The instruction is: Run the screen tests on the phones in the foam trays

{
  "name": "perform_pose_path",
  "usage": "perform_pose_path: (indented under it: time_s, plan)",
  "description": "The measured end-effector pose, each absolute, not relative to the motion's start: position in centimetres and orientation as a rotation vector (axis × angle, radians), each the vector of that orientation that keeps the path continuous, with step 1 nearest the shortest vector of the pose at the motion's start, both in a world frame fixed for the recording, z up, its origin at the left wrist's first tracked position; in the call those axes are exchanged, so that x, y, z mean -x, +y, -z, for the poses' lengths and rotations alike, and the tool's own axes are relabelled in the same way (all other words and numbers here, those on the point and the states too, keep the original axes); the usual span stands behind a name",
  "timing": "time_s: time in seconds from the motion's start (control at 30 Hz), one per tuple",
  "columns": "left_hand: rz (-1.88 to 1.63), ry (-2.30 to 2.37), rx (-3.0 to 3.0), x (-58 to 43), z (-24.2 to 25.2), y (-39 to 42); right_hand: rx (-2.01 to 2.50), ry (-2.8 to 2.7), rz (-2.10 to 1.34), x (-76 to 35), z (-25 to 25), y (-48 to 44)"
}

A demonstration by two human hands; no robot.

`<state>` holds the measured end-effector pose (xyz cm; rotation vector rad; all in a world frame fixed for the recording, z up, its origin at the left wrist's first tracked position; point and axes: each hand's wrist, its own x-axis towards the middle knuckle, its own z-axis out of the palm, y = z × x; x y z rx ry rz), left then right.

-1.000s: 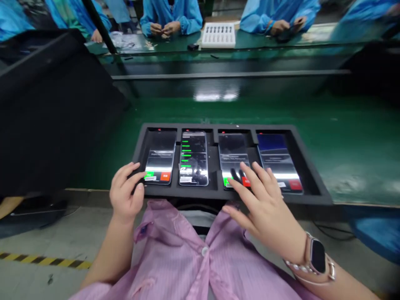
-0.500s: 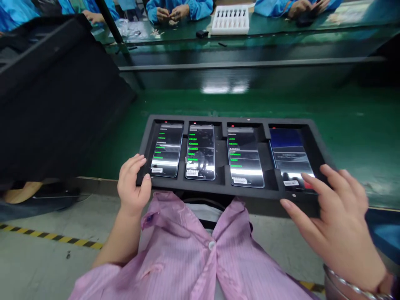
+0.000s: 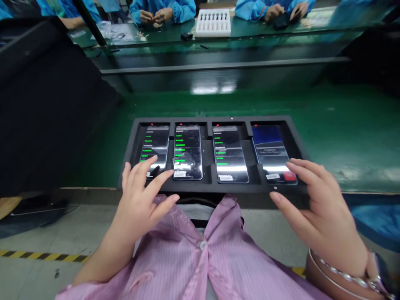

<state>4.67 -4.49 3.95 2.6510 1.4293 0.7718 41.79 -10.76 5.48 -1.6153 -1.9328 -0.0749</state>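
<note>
Tray [image 3: 207,187] likely keeps phones [image 3: 187,146] screen-up for touch; left hand [image 3: 139,202] at 8 o'clock, right hand [image 3: 325,214] at 4, both spread wide, empty.

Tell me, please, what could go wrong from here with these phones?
The right hand is near the red box on the rightmost phone, so a stray tap might register. The left hand is over the leftmost phone and could accidentally brush it. The tray sits at the near edge of the table; a bump might dislodge it.
</note>
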Motion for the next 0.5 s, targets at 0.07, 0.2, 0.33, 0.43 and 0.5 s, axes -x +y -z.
perform_pose_path:
  time_s: [0.07, 0.2, 0.33, 0.43, 0.5]
  plan:
    - [-0.797, 1.437, -2.649, -4.6, -3.7, -4.3, 1.639, -1.892, 0.114, -42.5, -5.5, -11.0]
    - [-0.843, 1.457, -2.637, -4.6, -3.3, -3.8, 1.700, -1.884, 0.122, -43.7, -5.1, -11.3]
    - [-0.890, 1.475, -2.685, -5.0, -2.7, -3.5, 1.717, -1.891, 0.139, -44.2, -4.3, -11.0]
    - [-0.900, 1.510, -2.752, -5.4, -2.2, -3.3, 1.702, -1.914, 0.137, -44.4, -4.1, -10.6]
    - [-0.928, 1.528, -2.788, -5.6, -1.8, -3.3, 1.688, -1.910, 0.129, -44.5, -4.2, -10.1]
